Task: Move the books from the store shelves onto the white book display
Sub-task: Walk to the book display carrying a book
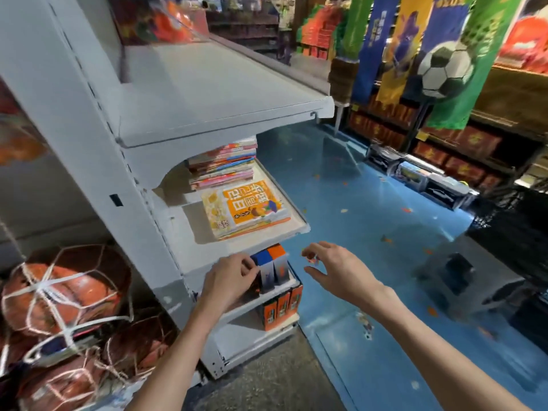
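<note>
Reaching for boxed books at the lower shelf's front edge, left hand pinching one, right hand wide and empty; orange book and stack already on white display shelf, more left.

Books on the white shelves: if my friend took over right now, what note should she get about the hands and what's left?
Left hand: fingers curled on the upright blue and orange boxes on the lower shelf; a firm grip is unclear.
Right hand: open, holding nothing, hovering off the shelf's front edge.
Books: an orange book lies flat on the middle shelf, with a colourful stack behind it.
Done: cannot tell how many were moved.
Left: top shelf is bare.
</note>
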Action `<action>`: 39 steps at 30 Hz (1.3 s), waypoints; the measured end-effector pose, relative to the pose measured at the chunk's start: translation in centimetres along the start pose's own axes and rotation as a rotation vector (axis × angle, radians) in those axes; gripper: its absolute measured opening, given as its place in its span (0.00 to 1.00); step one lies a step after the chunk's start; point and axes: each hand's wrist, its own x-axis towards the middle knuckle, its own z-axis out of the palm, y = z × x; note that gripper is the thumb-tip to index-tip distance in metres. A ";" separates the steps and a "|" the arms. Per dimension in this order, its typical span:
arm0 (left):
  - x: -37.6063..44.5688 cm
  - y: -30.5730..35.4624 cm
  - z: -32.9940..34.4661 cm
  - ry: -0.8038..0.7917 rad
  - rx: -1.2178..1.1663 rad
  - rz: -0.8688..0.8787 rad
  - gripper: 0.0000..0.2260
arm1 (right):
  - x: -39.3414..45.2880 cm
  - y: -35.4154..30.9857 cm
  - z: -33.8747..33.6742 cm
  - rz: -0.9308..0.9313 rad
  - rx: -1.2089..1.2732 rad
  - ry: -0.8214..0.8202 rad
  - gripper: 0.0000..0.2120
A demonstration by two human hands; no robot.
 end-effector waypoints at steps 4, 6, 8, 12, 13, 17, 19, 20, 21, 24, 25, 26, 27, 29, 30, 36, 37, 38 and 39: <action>3.1 -1.2 0.8 0.045 -0.032 -0.067 0.05 | 5.4 1.9 1.1 -0.055 0.031 -0.034 0.13; 4.4 -1.7 1.1 0.046 -0.020 -0.119 0.06 | 8.2 2.4 1.6 -0.098 0.030 -0.051 0.15; 5.7 -2.1 1.4 0.066 -0.026 -0.170 0.06 | 11.1 3.0 2.3 -0.159 0.034 -0.066 0.17; 8.1 -2.3 2.2 0.121 -0.034 -0.263 0.06 | 17.1 3.9 3.0 -0.320 0.031 -0.116 0.22; 8.6 -2.0 2.3 0.126 -0.031 -0.288 0.07 | 18.6 4.1 3.0 -0.367 0.019 -0.130 0.23; 10.3 -1.3 2.6 0.163 -0.040 -0.382 0.07 | 23.7 4.9 4.0 -0.501 -0.049 -0.168 0.28; 11.0 -1.1 2.9 0.197 -0.068 -0.409 0.08 | 25.6 5.5 5.2 -0.549 -0.136 -0.193 0.34; 11.3 -1.0 3.1 0.208 -0.086 -0.415 0.08 | 26.3 5.7 5.7 -0.560 -0.171 -0.211 0.37; 11.5 -0.9 3.1 0.207 -0.101 -0.420 0.08 | 26.7 5.9 6.2 -0.566 -0.206 -0.224 0.39; 12.1 -0.9 3.2 0.176 -0.162 -0.415 0.10 | 27.2 6.5 7.5 -0.582 -0.298 -0.182 0.37; 12.4 -0.9 3.3 0.160 -0.195 -0.417 0.11 | 27.4 6.7 7.9 -0.587 -0.320 -0.161 0.37; 12.6 -1.0 3.4 0.149 -0.230 -0.422 0.11 | 27.6 6.8 8.2 -0.594 -0.338 -0.150 0.37; 12.8 -1.0 3.5 0.135 -0.271 -0.431 0.12 | 27.8 6.9 8.4 -0.605 -0.351 -0.144 0.37; 13.0 -1.1 3.9 0.128 -0.416 -0.467 0.12 | 27.9 6.9 8.5 -0.630 -0.379 -0.146 0.38; 13.1 -1.0 4.0 0.141 -0.526 -0.492 0.12 | 27.9 6.8 8.4 -0.646 -0.402 -0.155 0.40; 13.2 -0.5 4.7 0.212 -1.075 -0.509 0.17 | 28.4 5.7 6.0 -0.787 -0.422 -0.219 0.33; 13.3 -0.4 4.7 0.222 -1.128 -0.486 0.18 | 28.5 5.6 5.7 -0.801 -0.426 -0.228 0.32; 13.3 -0.3 4.8 0.235 -1.172 -0.472 0.19 | 28.7 5.5 5.5 -0.820 -0.427 -0.228 0.31; 13.3 -0.2 4.9 0.247 -1.210 -0.461 0.20 | 28.8 5.4 5.3 -0.835 -0.431 -0.226 0.31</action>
